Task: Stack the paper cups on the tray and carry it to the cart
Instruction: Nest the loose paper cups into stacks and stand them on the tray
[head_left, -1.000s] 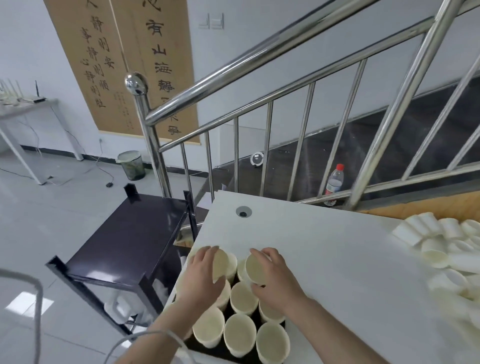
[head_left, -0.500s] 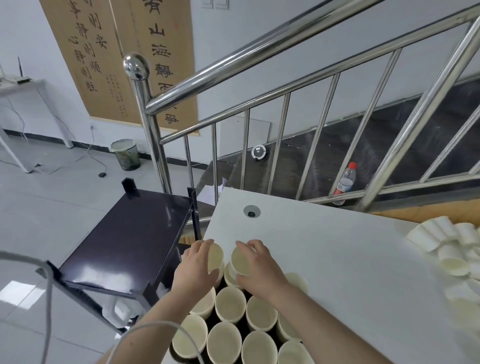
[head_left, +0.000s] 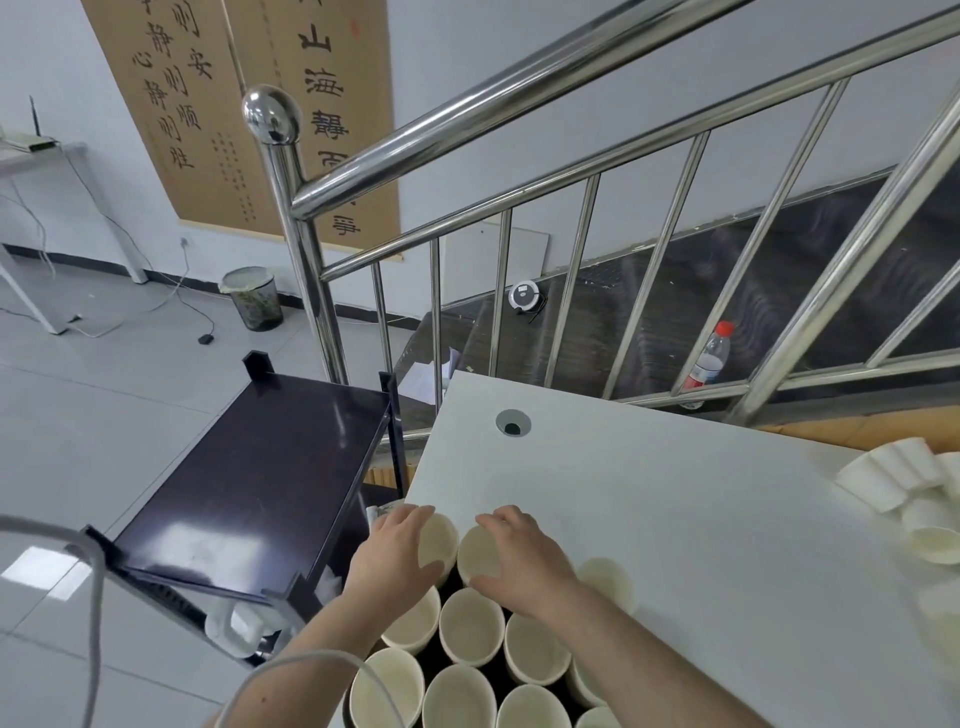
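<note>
Several upright cream paper cups (head_left: 471, 623) stand packed on a dark tray (head_left: 498, 667) at the white table's (head_left: 675, 519) near left corner. My left hand (head_left: 395, 556) curls around a far-row cup (head_left: 439, 540). My right hand (head_left: 524, 564) grips the neighbouring far-row cup (head_left: 478, 551). Both cups stand with the others. The tray is mostly hidden under the cups. The black cart (head_left: 260, 478) stands just left of the table, its top shelf bare.
A pile of loose paper cups (head_left: 904, 478) lies at the table's right edge. A steel stair railing (head_left: 519, 104) rises behind the table. A bottle (head_left: 706, 358) stands on the stairs. A waste bin (head_left: 252, 299) sits on the tiled floor.
The view has shifted, so the cups and hands sit lower in frame. Both hands stay on the two far-row cups, which settled down among the others.
</note>
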